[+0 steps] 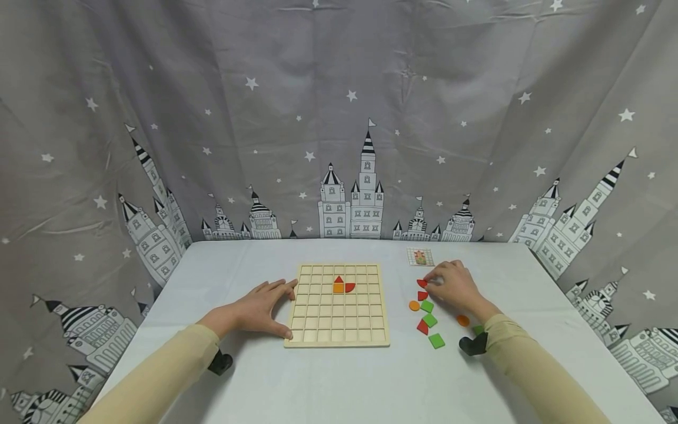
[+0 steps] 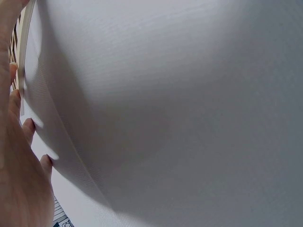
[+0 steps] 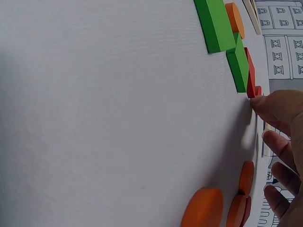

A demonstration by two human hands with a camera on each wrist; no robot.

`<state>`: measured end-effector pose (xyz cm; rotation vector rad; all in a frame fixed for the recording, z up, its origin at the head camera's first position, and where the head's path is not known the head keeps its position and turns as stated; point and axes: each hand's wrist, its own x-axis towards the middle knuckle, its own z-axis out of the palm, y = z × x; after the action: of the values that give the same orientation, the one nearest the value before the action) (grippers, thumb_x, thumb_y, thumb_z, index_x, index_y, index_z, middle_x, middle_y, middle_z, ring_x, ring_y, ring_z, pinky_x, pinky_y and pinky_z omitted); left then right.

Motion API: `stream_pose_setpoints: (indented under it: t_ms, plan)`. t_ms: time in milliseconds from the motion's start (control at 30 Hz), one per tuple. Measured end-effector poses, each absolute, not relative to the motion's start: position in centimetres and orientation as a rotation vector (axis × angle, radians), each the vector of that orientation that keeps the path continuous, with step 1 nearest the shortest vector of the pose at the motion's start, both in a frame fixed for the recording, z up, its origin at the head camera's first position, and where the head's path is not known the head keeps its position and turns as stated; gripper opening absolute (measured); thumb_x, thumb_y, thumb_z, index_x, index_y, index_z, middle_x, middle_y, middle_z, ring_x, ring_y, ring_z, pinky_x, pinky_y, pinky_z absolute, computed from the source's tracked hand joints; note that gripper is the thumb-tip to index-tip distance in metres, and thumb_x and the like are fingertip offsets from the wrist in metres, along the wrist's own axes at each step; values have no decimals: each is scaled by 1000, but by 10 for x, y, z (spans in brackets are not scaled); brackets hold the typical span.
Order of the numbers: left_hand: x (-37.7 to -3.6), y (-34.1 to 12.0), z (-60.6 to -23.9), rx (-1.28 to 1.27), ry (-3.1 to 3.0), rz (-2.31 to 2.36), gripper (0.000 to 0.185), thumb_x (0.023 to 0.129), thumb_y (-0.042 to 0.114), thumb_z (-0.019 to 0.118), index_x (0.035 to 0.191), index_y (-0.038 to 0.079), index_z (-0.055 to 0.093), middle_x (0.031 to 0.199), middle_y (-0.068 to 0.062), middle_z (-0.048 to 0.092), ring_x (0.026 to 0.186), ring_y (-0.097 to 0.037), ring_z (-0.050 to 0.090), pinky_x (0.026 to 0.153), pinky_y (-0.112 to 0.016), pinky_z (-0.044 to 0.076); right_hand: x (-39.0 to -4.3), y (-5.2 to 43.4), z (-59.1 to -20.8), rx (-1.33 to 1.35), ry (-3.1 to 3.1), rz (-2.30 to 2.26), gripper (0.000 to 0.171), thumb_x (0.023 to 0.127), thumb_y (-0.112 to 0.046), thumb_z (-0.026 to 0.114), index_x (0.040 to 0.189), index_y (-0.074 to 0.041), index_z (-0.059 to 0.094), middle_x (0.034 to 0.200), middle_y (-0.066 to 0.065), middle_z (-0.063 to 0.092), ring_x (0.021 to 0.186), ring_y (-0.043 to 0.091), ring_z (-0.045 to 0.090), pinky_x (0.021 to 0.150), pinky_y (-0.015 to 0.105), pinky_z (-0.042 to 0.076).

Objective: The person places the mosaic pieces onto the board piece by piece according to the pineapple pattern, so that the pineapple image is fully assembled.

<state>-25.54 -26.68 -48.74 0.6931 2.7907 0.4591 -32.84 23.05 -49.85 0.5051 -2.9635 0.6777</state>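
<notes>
A square wooden grid board (image 1: 318, 337) lies mid-table, bearing a red triangle (image 1: 339, 280), an orange square (image 1: 338, 288) and a red quarter-circle (image 1: 350, 287) near its top. My left hand (image 1: 259, 307) rests against the board's left edge, thumb at the lower corner and fingers spread farther up. To the right of the board, my right hand (image 1: 454, 287) pinches a red quarter-circle tile (image 1: 421, 283) between thumb and fingertips, low over the table. Another red quarter-circle (image 1: 422, 295) lies just below it. In the right wrist view, the thumb (image 3: 265, 105) partly hides the red pieces.
Green squares (image 1: 436, 341), an orange disc (image 1: 414, 305) and a red piece (image 1: 422, 327) lie right of the board. Another orange disc (image 1: 463, 320) lies under the right wrist. A small picture card (image 1: 412, 257) sits behind them. A castle-print curtain (image 1: 296, 118) stands at the back.
</notes>
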Motion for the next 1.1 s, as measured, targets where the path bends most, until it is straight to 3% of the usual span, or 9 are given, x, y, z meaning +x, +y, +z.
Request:
stream_pose_setpoints:
  t_ms: [567, 900, 1100]
  plan:
    - [-255, -265, -485, 676, 2783, 471, 78, 68, 78, 78, 119, 27, 49, 168, -3, 25, 153, -38, 20, 124, -60, 10, -331, 239, -504, 441, -2977, 861, 25, 89, -30, 79, 109, -14, 80, 124, 16, 67, 118, 40, 46, 101, 58, 40]
    - [-256, -266, -485, 679, 2781, 470, 78, 68, 78, 78, 120, 27, 49, 168, -4, 26, 153, -39, 21, 124, -60, 10, -330, 242, -500, 389, -3025, 1030, 30, 90, -30, 78, 116, -15, 78, 131, 16, 62, 126, 42, 40, 106, 64, 35]
    - [-256, -265, -486, 683, 2785, 472, 79, 68, 78, 77, 120, 27, 49, 168, -5, 26, 153, -39, 21, 124, -61, 11, -331, 242, -502, 424, -3002, 994, 26, 90, -30, 78, 112, -16, 79, 127, 14, 64, 123, 40, 43, 105, 62, 36]
